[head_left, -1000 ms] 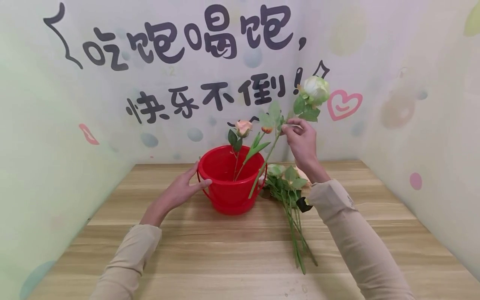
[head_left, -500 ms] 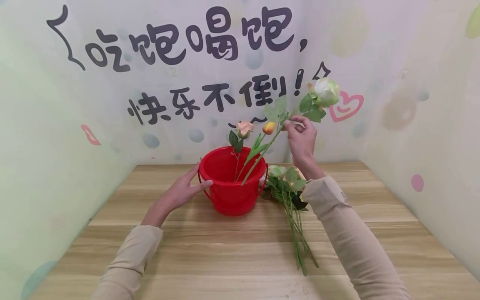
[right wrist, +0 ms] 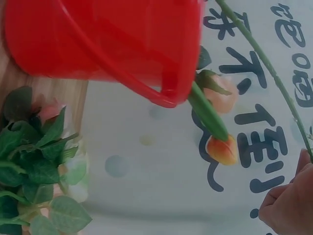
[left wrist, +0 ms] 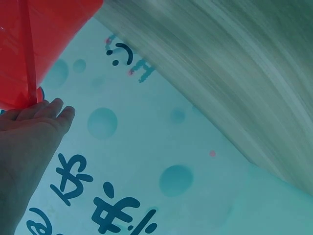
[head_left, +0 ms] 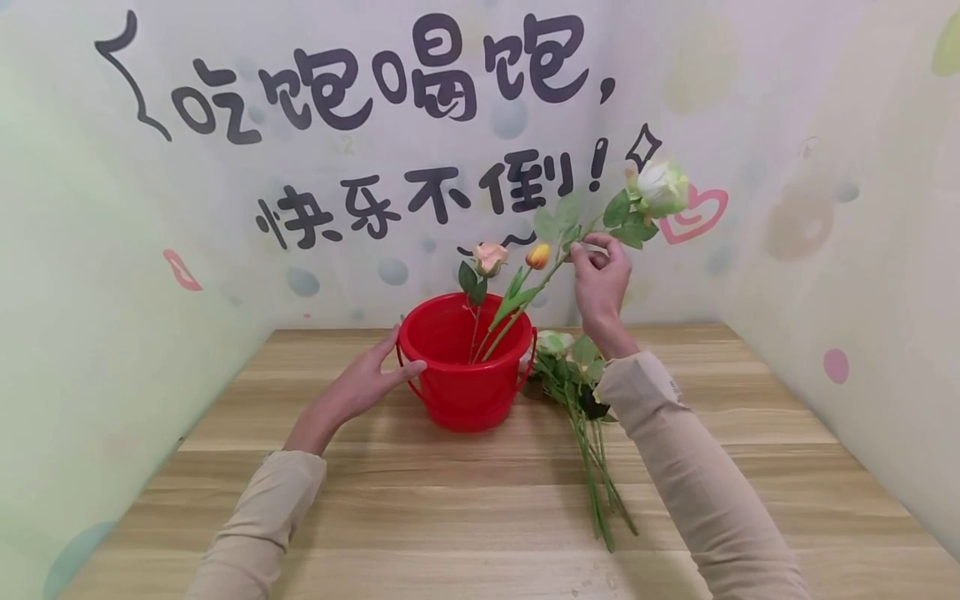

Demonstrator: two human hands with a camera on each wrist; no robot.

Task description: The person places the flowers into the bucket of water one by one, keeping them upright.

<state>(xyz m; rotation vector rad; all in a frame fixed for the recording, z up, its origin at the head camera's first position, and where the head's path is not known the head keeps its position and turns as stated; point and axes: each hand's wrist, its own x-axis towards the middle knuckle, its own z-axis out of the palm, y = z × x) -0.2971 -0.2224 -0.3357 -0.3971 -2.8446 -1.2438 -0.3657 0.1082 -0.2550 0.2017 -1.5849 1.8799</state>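
Observation:
In the head view, the red bucket (head_left: 467, 396) stands upright on the table. A peach rose (head_left: 491, 259) and an orange-yellow tulip (head_left: 537, 256) lean inside it. My left hand (head_left: 358, 382) rests against the bucket's left side, thumb at the near rim and fingers along the outside. My right hand (head_left: 602, 283) pinches the stem of a long white-green flower (head_left: 662, 188) above and right of the bucket. This flower is tilted, bloom up to the right, its lower stem end inside the bucket's opening. The right wrist view shows the pinched stem (right wrist: 266, 61) too.
A pile of flowers (head_left: 573, 375) with green leaves lies right of the bucket, stems pointing toward me. Part of it is hidden behind my right sleeve (head_left: 648, 392). The wooden table (head_left: 420, 525) meets a printed wall (head_left: 360, 283) at the back.
The held flower's stem end has moved from outside the bucket's front right to inside its opening. Its bloom has swung to the right. My left hand keeps its place on the bucket.

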